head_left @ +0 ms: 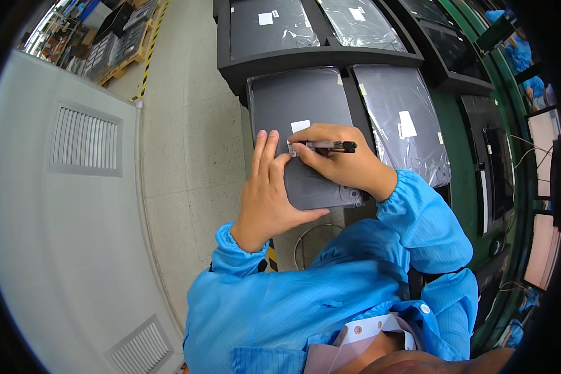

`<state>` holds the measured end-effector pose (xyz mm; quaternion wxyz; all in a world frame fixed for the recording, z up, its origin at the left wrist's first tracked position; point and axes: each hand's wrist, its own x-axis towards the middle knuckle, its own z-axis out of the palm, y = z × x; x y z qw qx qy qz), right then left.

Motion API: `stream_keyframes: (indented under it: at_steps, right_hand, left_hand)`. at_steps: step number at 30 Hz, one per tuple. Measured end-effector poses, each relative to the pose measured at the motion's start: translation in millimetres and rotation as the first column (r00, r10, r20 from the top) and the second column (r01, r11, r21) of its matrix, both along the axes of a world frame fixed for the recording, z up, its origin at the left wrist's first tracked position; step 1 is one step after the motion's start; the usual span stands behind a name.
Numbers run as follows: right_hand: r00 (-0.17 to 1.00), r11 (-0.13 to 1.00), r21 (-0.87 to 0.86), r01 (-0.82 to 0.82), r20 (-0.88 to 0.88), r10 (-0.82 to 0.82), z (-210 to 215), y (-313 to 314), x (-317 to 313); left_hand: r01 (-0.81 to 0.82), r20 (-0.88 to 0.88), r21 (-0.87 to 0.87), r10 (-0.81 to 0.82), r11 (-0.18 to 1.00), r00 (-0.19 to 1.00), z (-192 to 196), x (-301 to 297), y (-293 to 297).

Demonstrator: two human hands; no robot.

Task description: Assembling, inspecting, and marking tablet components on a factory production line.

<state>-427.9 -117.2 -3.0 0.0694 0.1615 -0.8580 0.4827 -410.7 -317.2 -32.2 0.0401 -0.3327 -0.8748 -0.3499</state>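
A dark flat panel (311,181) in clear film lies in front of me, with a white label (300,126) on its face. My right hand (346,156) grips a black pen (330,146), its tip end hidden by my fingers at a small printed sticker (291,149) on the panel. My left hand (270,190) rests on the panel's left edge, fingers stretched out and thumb spread along the near edge. The left index fingertip touches or nearly touches the small sticker. To the right lies a second film-wrapped dark panel (396,112) with a white label.
Black foam trays (321,57) holding more wrapped panels stand beyond. On the green bench (461,215) at right are a dark device (498,168) and monitors (542,153). A grey vented cabinet (87,206) stands at left, past the floor aisle (193,124). A loaded pallet (121,53) sits far left.
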Motion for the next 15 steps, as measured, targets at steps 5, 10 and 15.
stream_keyframes:
  at_steps: [5,10,15]
  right_hand:
    - [0.981,0.987,-0.017,0.16,-0.109,-0.161,1,7,4]
    - [0.87,0.858,-0.153,0.491,0.029,-0.493,18,92,44]
    - [0.821,0.817,-0.09,0.57,0.097,-0.563,-4,147,67]
  left_hand:
    - [-0.003,0.011,0.027,0.003,1.0,1.0,-4,-1,2]
    - [0.011,-0.075,0.02,-0.009,1.0,0.997,4,-1,-4]
    - [0.009,-0.079,-0.01,-0.01,1.0,0.997,-1,-2,2]
